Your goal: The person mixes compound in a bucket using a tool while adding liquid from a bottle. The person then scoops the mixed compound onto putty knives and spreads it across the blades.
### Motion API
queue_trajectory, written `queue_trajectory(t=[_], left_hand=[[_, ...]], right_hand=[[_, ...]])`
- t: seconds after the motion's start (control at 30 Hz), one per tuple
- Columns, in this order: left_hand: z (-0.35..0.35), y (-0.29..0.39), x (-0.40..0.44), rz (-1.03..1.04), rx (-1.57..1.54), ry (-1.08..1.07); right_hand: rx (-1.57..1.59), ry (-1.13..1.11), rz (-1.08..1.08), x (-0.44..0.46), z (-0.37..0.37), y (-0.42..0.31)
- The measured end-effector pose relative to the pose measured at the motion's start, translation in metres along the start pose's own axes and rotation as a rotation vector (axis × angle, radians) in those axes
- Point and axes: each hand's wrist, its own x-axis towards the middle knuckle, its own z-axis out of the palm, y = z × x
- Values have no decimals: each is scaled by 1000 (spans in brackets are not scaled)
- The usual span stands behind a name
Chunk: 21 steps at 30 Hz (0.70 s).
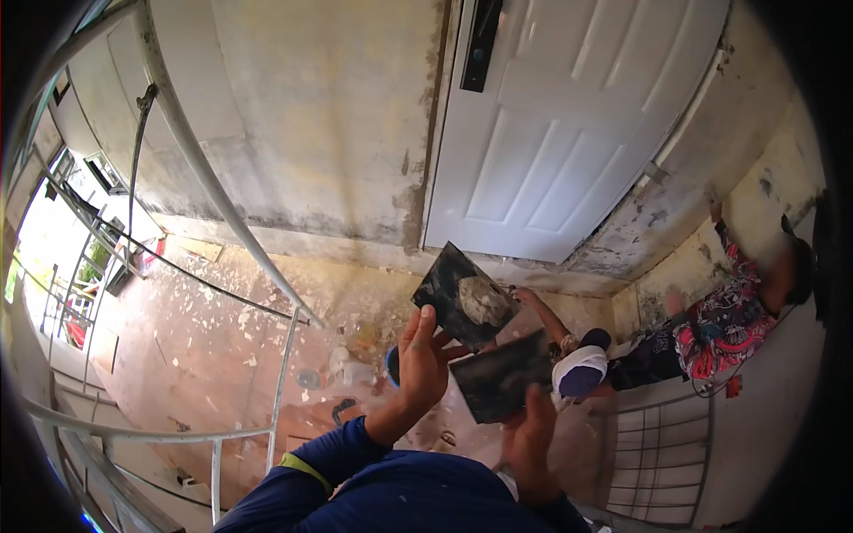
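Observation:
My left hand (421, 362) is closed on a dark, flat square plate (442, 282), its thumb on the near edge. A lump of pale grey putty-like paste (482, 301) sits on the plate's right part. Lower and to the right, my right hand (530, 433) grips a second dark flat plate (494, 384), thumb over its near right corner. This one is smeared with greyish streaks and slightly blurred. The two plates are close together, and I cannot tell whether their edges touch. Part of my right fingers is hidden behind the second plate.
Metal scaffold tubes (191, 133) surround me on the left. Below lies a floor (213, 355) spotted with pale flakes. Ahead are a white panelled door (569, 124) and a stained wall (329, 115). A person in a cap (582, 369) and another in a patterned shirt (724, 324) are at right.

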Motion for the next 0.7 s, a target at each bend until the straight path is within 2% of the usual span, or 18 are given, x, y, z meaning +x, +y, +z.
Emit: queue_trajectory(t=[0.1,0.13,0.2,0.27,0.37,0.5,0.6,0.7], left_hand=[[-17,-16,-6,28,99,-93],[-27,-22,-5,98,165,-165],[-28,-17,-18,200,409,-279],[-51,-16,-14,371,742,-411],[-41,13,-9,681,959,-663],[-49,24,2,816,978,-781],[-66,26,7,877,1051,-786],[-111,8,18,808,1123,-760]], right_hand=[[60,-10,152,8,-1,4],[106,-56,172,9,7,-4],[202,-106,207,16,17,-17],[263,-127,257,23,18,-23],[307,-115,347,29,13,-26],[348,-122,399,34,13,-24],[337,-124,390,38,4,-22],[314,-106,296,43,17,-40]])
